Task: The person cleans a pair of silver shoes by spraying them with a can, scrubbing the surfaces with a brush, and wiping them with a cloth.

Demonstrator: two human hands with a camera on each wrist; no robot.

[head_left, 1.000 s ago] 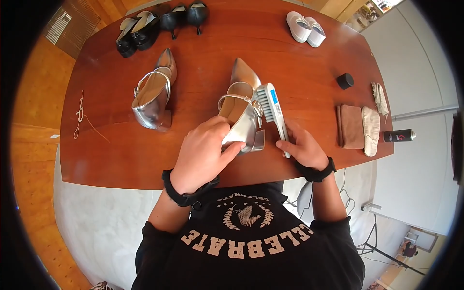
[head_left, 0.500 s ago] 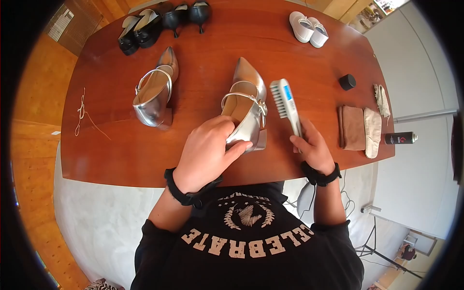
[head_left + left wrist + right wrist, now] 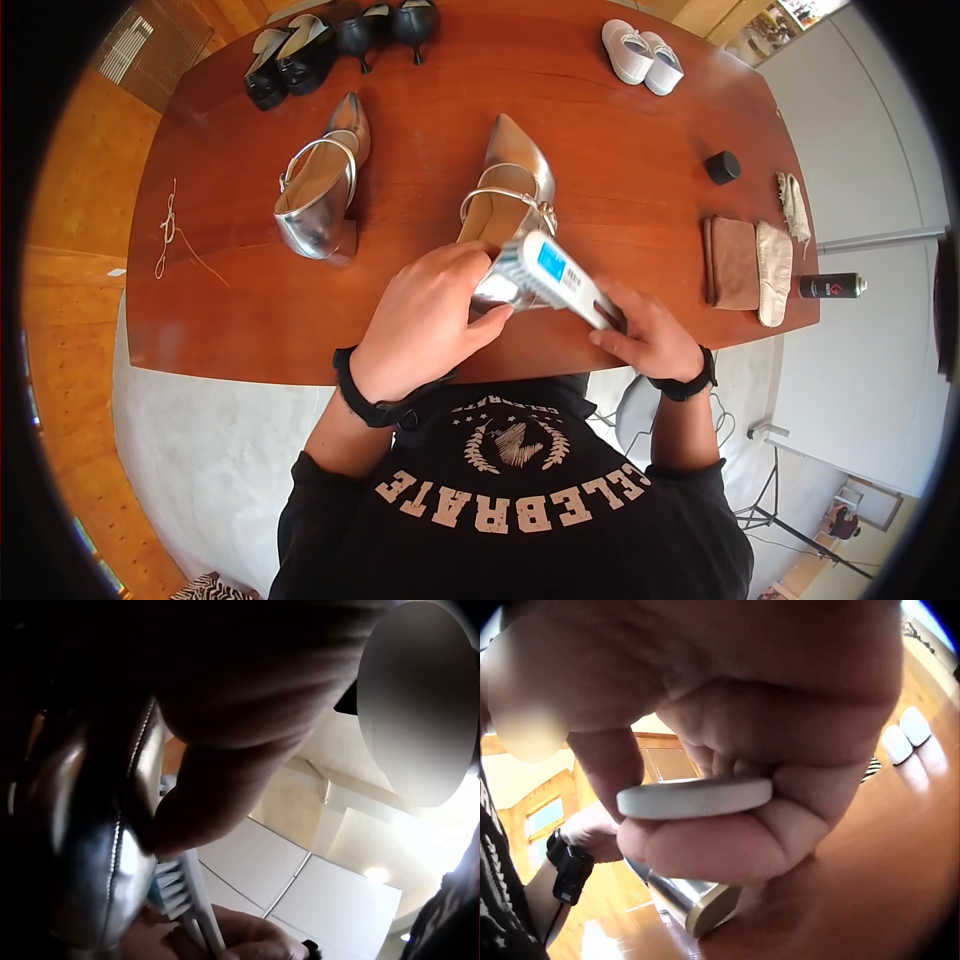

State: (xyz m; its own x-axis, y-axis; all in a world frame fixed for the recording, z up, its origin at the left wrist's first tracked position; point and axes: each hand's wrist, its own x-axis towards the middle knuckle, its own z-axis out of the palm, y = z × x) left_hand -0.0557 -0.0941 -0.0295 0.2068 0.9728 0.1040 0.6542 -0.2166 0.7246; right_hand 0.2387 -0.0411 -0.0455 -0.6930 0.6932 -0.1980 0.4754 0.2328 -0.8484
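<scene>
A silver pointed shoe (image 3: 518, 150) with a buckled strap stands on the table, toe pointing away. My left hand (image 3: 425, 310) grips its heel end, fingers reaching inside and thumb along the outer side. In my right hand (image 3: 650, 335) is a white-handled brush (image 3: 560, 270) with a blue label. Its bristles face the shoe's right side near the heel and overlap it in the head view. The left wrist view shows the bristles (image 3: 171, 891) close to the shiny heel leather (image 3: 97, 862), just below my thumb. Fingers curl round the brush handle (image 3: 697, 799) in the right wrist view.
The matching silver shoe (image 3: 310, 235) stands left, near a thin string (image 3: 170, 235). Black shoes (image 3: 290, 60) and white shoes (image 3: 640, 58) sit at the far side. On the right are a black round container (image 3: 722, 167), a brown cloth (image 3: 732, 262) and a spray can (image 3: 832, 286).
The brush went from beside the buckle out to the right, away from the shoe, then back left and nearer to me, against the heel area. The left hand keeps its grip.
</scene>
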